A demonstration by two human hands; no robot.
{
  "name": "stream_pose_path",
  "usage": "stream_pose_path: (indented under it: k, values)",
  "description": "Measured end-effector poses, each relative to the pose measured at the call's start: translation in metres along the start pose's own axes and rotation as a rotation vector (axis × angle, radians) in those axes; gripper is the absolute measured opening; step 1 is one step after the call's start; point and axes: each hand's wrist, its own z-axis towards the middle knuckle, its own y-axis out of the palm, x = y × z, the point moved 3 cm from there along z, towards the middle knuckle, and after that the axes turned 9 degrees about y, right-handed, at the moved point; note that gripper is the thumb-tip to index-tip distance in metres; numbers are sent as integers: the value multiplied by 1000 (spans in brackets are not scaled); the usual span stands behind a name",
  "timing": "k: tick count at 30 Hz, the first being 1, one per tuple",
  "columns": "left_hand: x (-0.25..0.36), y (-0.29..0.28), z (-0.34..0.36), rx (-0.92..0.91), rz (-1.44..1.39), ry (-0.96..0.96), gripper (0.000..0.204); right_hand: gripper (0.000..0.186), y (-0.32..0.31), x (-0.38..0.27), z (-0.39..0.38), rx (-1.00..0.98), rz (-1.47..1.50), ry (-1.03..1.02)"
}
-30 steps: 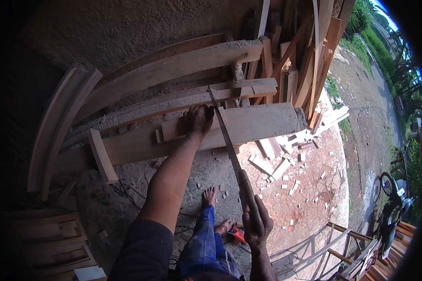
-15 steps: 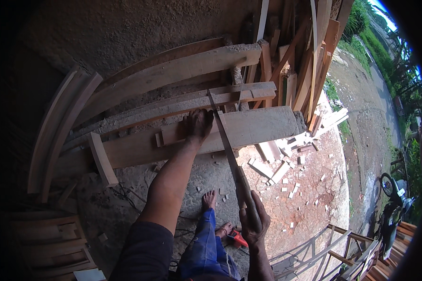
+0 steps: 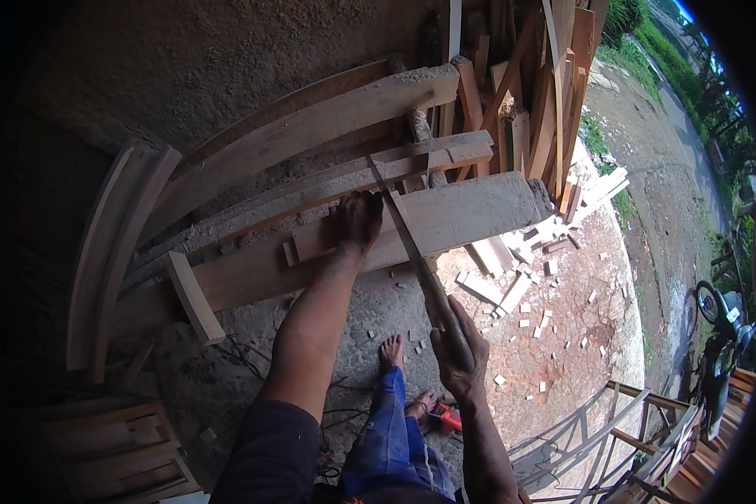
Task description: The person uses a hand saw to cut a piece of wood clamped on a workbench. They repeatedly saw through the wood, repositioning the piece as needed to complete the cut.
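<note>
Rough wall (image 3: 218, 59) above, saw (image 3: 401, 227) across a block (image 3: 312, 239)

Sunlight falls on the cracked floor (image 3: 580, 378), littered with small wood scraps (image 3: 514, 292). On a wide plank (image 3: 470, 206) in the shade lies the block, near the plank's middle. The left hand (image 3: 359, 220) rests on it, fingers curled over the wood just beside the blade. The right hand (image 3: 475, 353) has its fingers wrapped round the saw's handle, and the blade slants up and leftward over the block; how deep the teeth sit, I cannot tell. Boards (image 3: 563, 109) lean at the upper right, a motorbike (image 3: 721, 365) stands outside, and a red tool (image 3: 450, 417) lies by a bare foot (image 3: 422, 405).
</note>
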Motion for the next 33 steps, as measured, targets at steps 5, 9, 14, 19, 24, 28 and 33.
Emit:
stream_pose_path:
  k: [5, 9, 14, 19, 24, 28, 33]
  values:
    - [-5, 8, -2, -11, 57, -25, 32, 57, 4, 3, -3, 13, -66, -19]
    - [-6, 13, -2, 39, 5, -27, 32, 58, -1, 13, -15, 47, -84, -54]
    - [-13, 17, -4, 156, -40, -4, 29, 56, -44, 21, -107, 34, -71, 2]
    - [-20, 24, -1, 69, 4, 10, 24, 55, -12, 10, -41, -21, -61, 105]
    - [-10, 25, 2, 41, 12, 58, 24, 58, 13, 23, 7, 5, -2, 22]
    - [-25, 31, -1, 175, -94, -10, 26, 59, -36, 47, -95, 54, -207, -75]
    - [-13, 25, -2, 173, -131, -4, 29, 56, -41, 44, -97, 60, -127, -71]
